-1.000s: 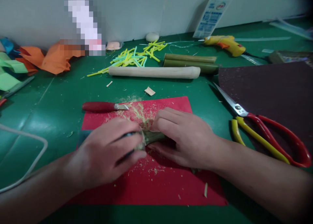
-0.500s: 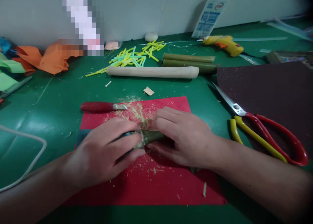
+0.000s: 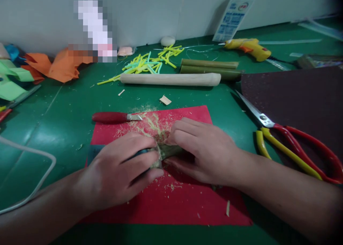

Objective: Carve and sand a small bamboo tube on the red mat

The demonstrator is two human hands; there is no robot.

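Both of my hands rest on a red mat [image 3: 193,205] strewn with pale shavings. My right hand [image 3: 203,152] is closed over a short green bamboo piece [image 3: 170,151], pinning it to the mat. My left hand [image 3: 120,170] is wrapped round a dark-handled tool [image 3: 140,153] whose tip meets the bamboo's left end; most of the tool is hidden under my fingers. A red-handled knife [image 3: 115,117] lies untouched at the mat's far left corner.
Red-handled scissors [image 3: 294,145] and a dark sheet [image 3: 294,98] lie to the right. A pale wooden rod [image 3: 170,79], two green bamboo lengths [image 3: 209,67], coloured sticks [image 3: 147,63], a yellow glue gun [image 3: 248,48] and crumpled paper [image 3: 56,64] sit farther back. A white cord [image 3: 32,188] loops at left.
Almost nothing differs: my hands keep the same grip on the tool and the bamboo, shifting only slightly as the camera drifts.
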